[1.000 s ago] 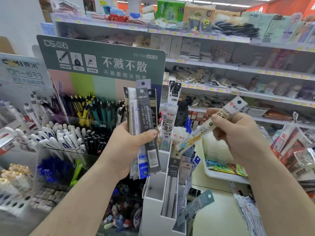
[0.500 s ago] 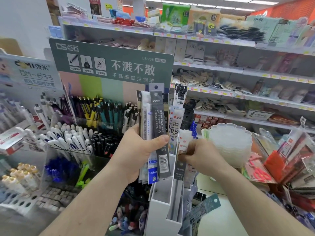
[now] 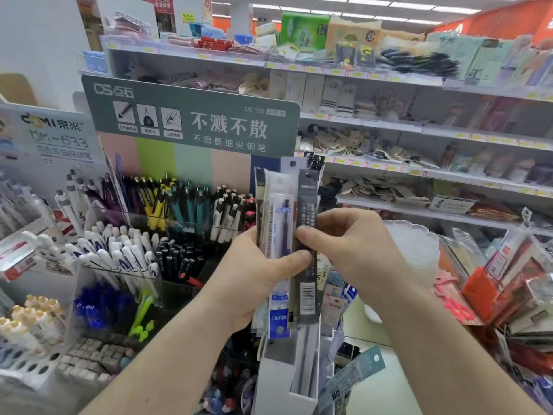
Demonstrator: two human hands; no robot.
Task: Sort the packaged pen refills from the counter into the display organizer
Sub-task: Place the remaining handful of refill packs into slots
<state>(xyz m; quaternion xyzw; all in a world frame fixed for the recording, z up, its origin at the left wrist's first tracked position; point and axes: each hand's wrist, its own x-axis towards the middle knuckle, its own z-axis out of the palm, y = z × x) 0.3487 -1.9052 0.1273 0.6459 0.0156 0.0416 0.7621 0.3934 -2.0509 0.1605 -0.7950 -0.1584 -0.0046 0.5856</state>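
The left hand (image 3: 248, 280) grips an upright fan of refill packs (image 3: 284, 235), thumb across their front, while the right hand (image 3: 344, 250) pinches the dark pack (image 3: 308, 280) above the white organizer (image 3: 275, 360).

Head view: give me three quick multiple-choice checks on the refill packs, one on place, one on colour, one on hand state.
1. Where is the white organizer?
A. below the hands
B. on the top shelf
C. left of the pen display

2. What colour is the pack under the right thumb?
A. yellow
B. dark grey
C. red

3. What is the left hand doing?
A. hanging open
B. gripping a bundle of refill packs
C. pressing the sign

Answers: 1 A, its slots sit under the bundle. 2 B, a dark sleeve with a barcode. 3 B, thumb curled across the packs while the right hand pinches the dark one.
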